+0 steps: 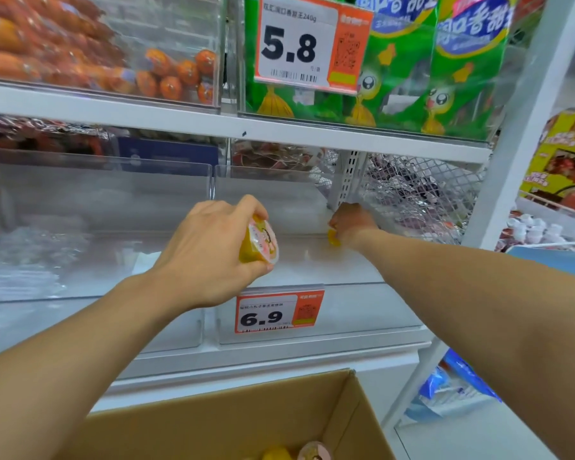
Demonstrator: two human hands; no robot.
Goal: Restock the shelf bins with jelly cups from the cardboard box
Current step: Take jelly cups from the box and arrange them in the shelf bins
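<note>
This was a shop aisle, shown by the white shelving unit [279,131] stocked with packaged goods behind clear bin fronts. On the upper tier of that shelving hung a price tag reading 5.8 [309,44] with a barcode, in front of green snack bags [412,78], and left of it lay red sausages [63,51]; on the lower tier's front edge sat a tag marked 6.9 [279,313]
</note>
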